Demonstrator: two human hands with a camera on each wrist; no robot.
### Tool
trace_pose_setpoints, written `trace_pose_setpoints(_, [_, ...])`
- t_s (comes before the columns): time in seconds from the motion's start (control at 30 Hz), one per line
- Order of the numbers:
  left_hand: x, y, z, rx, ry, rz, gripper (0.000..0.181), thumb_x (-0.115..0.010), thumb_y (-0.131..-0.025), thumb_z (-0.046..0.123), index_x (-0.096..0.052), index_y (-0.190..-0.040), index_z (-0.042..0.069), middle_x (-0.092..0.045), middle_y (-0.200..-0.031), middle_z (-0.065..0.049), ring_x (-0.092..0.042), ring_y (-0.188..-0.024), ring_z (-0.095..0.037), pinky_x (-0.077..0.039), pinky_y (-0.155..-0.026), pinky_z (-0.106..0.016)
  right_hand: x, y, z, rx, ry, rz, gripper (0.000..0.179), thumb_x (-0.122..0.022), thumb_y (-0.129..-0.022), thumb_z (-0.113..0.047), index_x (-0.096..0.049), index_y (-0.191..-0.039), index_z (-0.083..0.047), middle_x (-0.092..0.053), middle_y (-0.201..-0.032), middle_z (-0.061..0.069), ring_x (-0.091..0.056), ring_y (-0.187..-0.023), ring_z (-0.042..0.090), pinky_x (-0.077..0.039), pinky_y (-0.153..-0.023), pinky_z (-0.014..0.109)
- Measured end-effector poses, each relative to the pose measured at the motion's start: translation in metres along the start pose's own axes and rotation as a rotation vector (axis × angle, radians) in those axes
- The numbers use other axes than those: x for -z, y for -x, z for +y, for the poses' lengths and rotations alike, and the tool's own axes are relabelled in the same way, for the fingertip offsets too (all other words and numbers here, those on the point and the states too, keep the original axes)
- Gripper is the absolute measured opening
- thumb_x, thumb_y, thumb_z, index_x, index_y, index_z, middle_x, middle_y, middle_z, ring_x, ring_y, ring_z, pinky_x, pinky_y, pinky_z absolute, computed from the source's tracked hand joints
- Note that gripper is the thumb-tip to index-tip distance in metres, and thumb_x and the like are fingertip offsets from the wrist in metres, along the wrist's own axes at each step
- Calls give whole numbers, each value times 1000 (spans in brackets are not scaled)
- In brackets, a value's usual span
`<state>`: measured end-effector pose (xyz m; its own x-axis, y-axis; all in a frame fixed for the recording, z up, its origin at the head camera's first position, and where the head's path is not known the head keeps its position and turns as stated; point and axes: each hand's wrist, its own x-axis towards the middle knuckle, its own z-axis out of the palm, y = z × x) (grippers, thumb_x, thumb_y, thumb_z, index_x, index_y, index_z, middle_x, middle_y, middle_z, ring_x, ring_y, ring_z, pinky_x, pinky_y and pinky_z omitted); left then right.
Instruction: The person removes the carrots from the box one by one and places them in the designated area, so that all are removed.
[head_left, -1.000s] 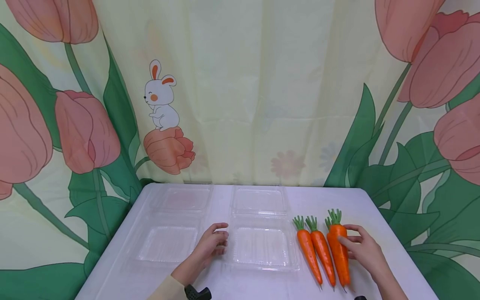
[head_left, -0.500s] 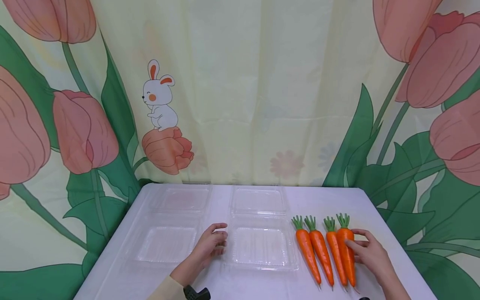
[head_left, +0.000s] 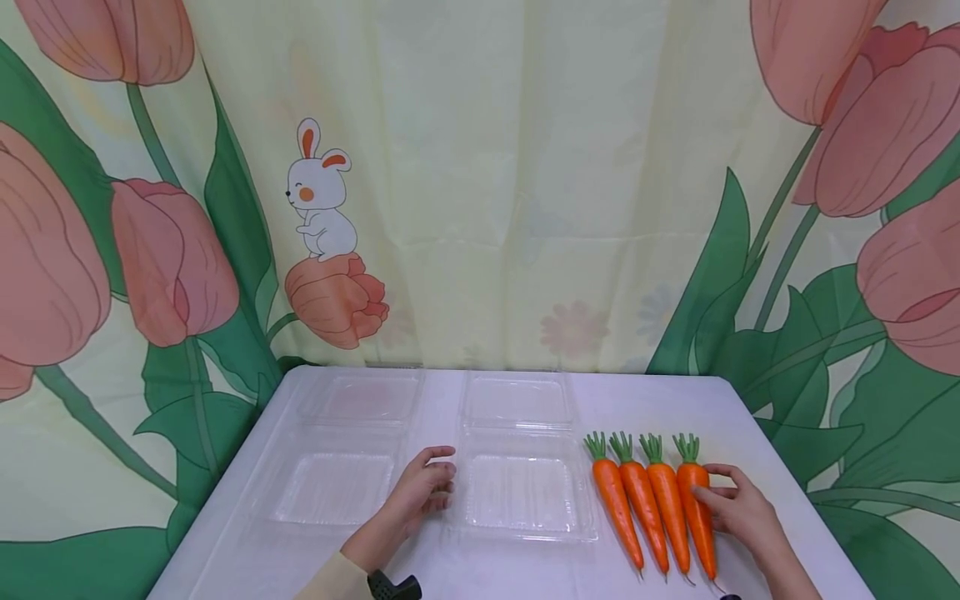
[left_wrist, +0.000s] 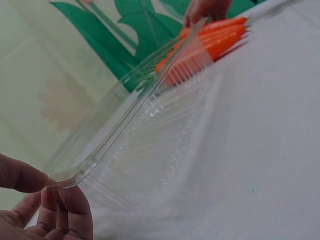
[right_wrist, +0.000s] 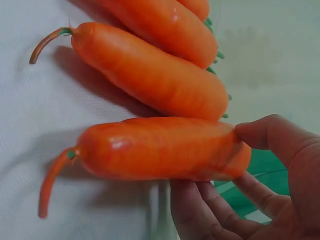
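My right hand (head_left: pixel 742 507) holds the rightmost carrot (head_left: pixel 697 517) near its leafy top. In the right wrist view the thumb (right_wrist: pixel 270 135) lies on one side of that carrot and the fingers on the other. Several orange carrots with green tops lie side by side to its left, the nearest carrot (head_left: pixel 667 508) close against it. My left hand (head_left: pixel 423 487) is at the left edge of a clear plastic clamshell box (head_left: pixel 525 533). Seen from the left wrist, thumb and fingers pinch the box's rim (left_wrist: pixel 65 184). This box is unfolded, its lid (head_left: pixel 517 404) lying behind it.
A second unfolded clear clamshell box (head_left: pixel 330 492) lies left of my left hand, on the white-covered table (head_left: pixel 630 400). Behind the table hangs a curtain (head_left: pixel 480 250) printed with tulips and a rabbit. Black straps show at both wrists.
My right hand has moved slightly right and down with its carrot, lowering it beside the others. The carrot it overlapped before now shows whole. My left hand has stayed in place.
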<state>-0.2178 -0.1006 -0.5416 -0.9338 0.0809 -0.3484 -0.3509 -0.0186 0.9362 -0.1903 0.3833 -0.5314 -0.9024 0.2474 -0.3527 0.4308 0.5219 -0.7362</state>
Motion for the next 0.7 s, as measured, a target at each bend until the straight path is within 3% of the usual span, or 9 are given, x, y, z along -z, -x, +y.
trace_pose_setpoints(0.7, [-2,1,1,-6,-13,11,45,-61,-100,12,-49,-142,4,-63,-97,-10,-61,-77,-19,-54,-67,-28,-3,-14,8,-4,58,-21,88,-68,-96,-48,-29,-147,11,-48,-131,45,-66,-93,30,-62,-75,36])
